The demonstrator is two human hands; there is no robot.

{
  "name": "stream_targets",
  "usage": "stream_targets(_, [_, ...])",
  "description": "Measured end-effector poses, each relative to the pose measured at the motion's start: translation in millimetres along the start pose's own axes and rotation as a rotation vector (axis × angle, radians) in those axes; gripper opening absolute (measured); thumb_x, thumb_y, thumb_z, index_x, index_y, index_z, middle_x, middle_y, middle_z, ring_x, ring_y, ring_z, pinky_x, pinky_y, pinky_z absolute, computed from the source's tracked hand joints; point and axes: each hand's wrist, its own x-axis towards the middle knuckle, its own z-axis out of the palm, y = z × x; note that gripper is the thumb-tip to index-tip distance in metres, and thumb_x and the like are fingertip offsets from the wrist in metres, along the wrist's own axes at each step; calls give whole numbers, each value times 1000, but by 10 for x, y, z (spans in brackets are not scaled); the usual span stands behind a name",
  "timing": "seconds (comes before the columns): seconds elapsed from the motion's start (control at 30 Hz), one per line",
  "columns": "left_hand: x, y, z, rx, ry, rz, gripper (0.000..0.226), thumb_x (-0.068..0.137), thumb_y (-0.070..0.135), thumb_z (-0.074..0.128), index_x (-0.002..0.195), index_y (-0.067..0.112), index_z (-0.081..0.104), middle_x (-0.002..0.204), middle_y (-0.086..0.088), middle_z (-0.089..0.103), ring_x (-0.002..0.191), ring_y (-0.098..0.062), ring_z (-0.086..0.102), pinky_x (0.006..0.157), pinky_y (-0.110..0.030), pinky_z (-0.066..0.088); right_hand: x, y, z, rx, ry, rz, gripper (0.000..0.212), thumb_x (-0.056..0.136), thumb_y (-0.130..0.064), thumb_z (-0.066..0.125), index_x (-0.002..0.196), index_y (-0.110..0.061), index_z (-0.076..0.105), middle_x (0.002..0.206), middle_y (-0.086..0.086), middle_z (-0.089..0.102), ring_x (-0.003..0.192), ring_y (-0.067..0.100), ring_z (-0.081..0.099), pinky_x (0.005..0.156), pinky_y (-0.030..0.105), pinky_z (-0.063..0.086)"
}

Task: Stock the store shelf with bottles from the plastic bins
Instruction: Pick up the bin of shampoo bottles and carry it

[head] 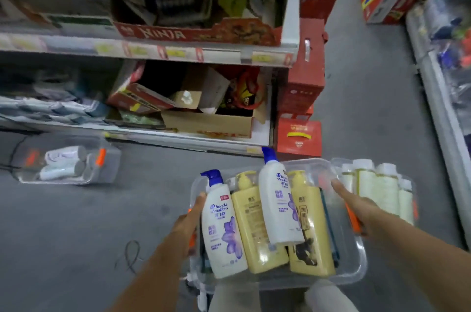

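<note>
A clear plastic bin (356,271) with orange latches is carried low in front of me. My left hand (190,225) grips its left side and my right hand (356,209) grips its right side. Inside lie two white pump bottles with blue caps, one on the left (224,230) and one stacked across the middle (279,204), plus two yellow pump bottles (257,232) (311,243). The store shelf (178,53) stands ahead on the left, filled with cardboard boxes.
A second clear bin (377,189) of pale bottles sits just right of the carried one. A third bin (68,164) with white bottles lies on the grey floor at left. Red boxes (300,107) stack at the shelf's end. Another display (443,82) lines the aisle's right.
</note>
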Motion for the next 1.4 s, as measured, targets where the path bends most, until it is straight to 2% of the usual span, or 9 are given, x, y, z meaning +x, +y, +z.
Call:
stream_targets(0.27, [-18,189,-1410,-201,47,53,71,70,87,49,57,17,54,44,0,52,34,-13,46,46,-20,38,-497,-1207,1273,-153,-57,-160,115,49,-95,59,122,-6,58,119,21,63,101,38,63,75,42,55])
stream_targets(0.4, [64,158,-2030,-303,157,-27,85,42,100,51,60,17,57,49,-3,52,43,-17,45,55,-25,36,13,-1584,1844,-252,-139,-270,119,39,-99,60,123,-15,64,128,13,64,113,33,63,100,53,50])
stream_targets(0.53, [124,111,-2530,-409,220,-88,82,62,95,45,66,14,52,46,-2,50,52,-17,45,61,-27,36,-254,-2193,2602,-388,-173,-276,125,36,-103,54,128,-19,58,125,15,64,108,40,63,92,60,52])
stream_targets(0.7, [703,-122,-3126,-630,201,-129,116,36,104,53,103,12,73,91,-14,77,85,-34,75,92,-49,54,-907,-2864,3596,-596,-229,-342,114,46,-100,48,130,-23,57,119,14,64,105,36,62,90,51,52])
stream_targets(0.87, [776,301,-3731,-782,130,-140,94,65,88,53,105,4,70,96,-20,76,86,-37,75,76,-42,59,-652,-3429,4435,-644,-280,-319,118,39,-103,52,133,-31,54,131,6,55,120,35,55,89,50,49])
stream_targets(1.03, [947,661,-4442,-810,265,-160,71,74,81,52,79,12,63,65,-6,67,45,-16,61,42,-18,44,-1128,-3982,5273,-666,-311,-264,108,56,-93,56,133,-18,57,138,16,55,120,39,56,101,55,47])
stream_targets(1.17, [1032,844,-5066,-809,325,-163,90,43,93,53,82,12,62,62,-4,65,45,-16,59,49,-20,45,-1404,-4347,5861,-647,-388,-347,86,57,-89,60,111,-21,65,122,17,65,109,36,62,101,53,48])
stream_targets(1.3, [1187,952,-5636,-829,381,-103,69,78,78,52,87,10,59,70,-5,64,54,-16,60,47,-23,41,-1641,-4627,6416,-683,-352,-386,72,84,-76,46,135,-25,53,124,17,58,106,36,59,87,42,47])
stream_targets(1.4, [1275,980,-6104,-795,392,-87,67,82,76,50,83,10,56,68,-6,59,57,-19,57,52,-27,40,-1767,-4753,6863,-680,-370,-356,93,68,-90,52,136,-25,53,125,15,60,100,35,62,75,43,54])
